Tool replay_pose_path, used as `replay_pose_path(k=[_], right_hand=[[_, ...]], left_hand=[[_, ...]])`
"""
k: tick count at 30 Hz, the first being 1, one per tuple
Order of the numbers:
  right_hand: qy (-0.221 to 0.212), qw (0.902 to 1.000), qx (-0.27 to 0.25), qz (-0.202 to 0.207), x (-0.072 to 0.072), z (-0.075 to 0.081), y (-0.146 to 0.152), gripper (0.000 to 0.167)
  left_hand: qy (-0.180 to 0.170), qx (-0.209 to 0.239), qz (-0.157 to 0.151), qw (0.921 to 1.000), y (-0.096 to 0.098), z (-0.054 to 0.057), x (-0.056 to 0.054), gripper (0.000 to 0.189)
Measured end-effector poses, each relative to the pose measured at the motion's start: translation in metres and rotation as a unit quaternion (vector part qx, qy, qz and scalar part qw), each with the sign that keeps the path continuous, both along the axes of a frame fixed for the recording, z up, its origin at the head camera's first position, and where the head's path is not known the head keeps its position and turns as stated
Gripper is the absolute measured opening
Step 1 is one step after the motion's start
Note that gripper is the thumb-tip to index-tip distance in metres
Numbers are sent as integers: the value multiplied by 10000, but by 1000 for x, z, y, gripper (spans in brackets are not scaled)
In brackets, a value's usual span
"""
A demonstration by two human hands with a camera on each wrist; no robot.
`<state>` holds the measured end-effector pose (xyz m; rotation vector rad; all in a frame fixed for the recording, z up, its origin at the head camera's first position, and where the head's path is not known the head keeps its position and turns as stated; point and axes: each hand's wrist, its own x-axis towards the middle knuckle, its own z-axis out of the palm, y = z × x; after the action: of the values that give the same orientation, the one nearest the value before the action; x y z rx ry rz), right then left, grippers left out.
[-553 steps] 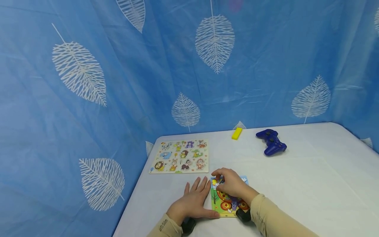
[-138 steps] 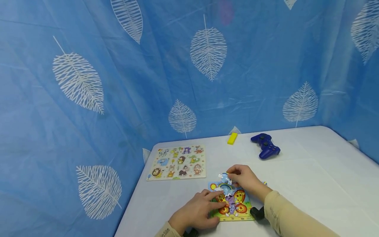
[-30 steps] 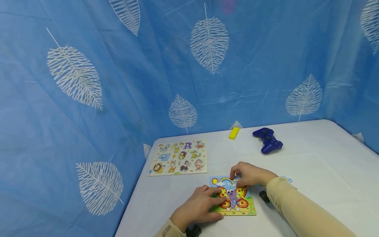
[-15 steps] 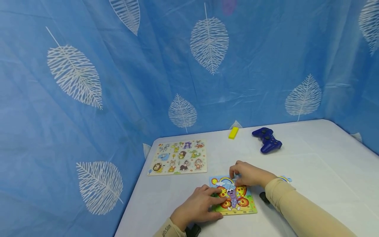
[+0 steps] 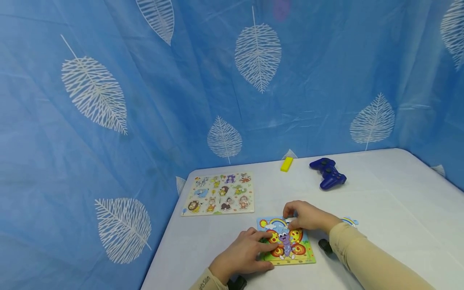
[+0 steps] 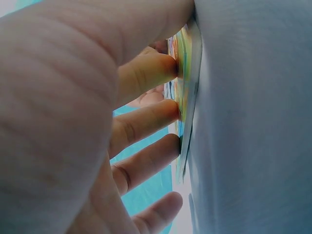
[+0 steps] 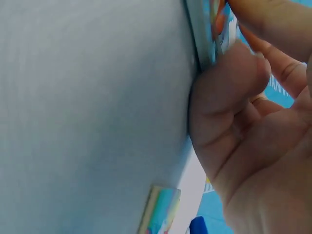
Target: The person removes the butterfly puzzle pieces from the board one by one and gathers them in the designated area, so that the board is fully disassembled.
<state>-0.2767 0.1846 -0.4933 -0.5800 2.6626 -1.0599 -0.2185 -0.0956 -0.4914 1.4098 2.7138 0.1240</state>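
A small butterfly jigsaw puzzle (image 5: 286,251) in a board lies flat near the table's front. My left hand (image 5: 243,249) rests on its left side, fingers extended onto the picture and the thumb by the near-left corner. In the left wrist view, several fingertips (image 6: 168,109) press the board's surface. At the upper right corner my right hand (image 5: 308,215) bends its thumb and index finger over a light-blue puzzle piece (image 5: 288,220), pinching it against the board. The hand mostly hides that piece. Close up in the right wrist view, curled fingers (image 7: 224,83) touch the board's edge.
A loose rainbow-coloured puzzle piece (image 5: 349,221) lies beyond the right sleeve, partly hidden by it. Farther back are an animal puzzle board (image 5: 219,193), a yellow block (image 5: 286,164) and a blue game controller (image 5: 328,173). Blue leaf-patterned curtains (image 5: 174,100) surround the white table.
Several seconds ago the right hand held a blue piece above the board's top edge; now the hand is down at the upper right corner. Over the last second both hands barely move.
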Motion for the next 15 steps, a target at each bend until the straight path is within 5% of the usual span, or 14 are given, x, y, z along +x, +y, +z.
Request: replay_pose_path(k=[7, 15], right_hand=[[-189, 9982, -554, -111, 0, -4, 0, 18], [-104, 9980, -605, -120, 2, -1, -2, 14]], left_hand=[[-46, 8, 19, 10000, -1, -2, 0, 55], [-14, 5, 2, 10000, -1, -1, 0, 55]])
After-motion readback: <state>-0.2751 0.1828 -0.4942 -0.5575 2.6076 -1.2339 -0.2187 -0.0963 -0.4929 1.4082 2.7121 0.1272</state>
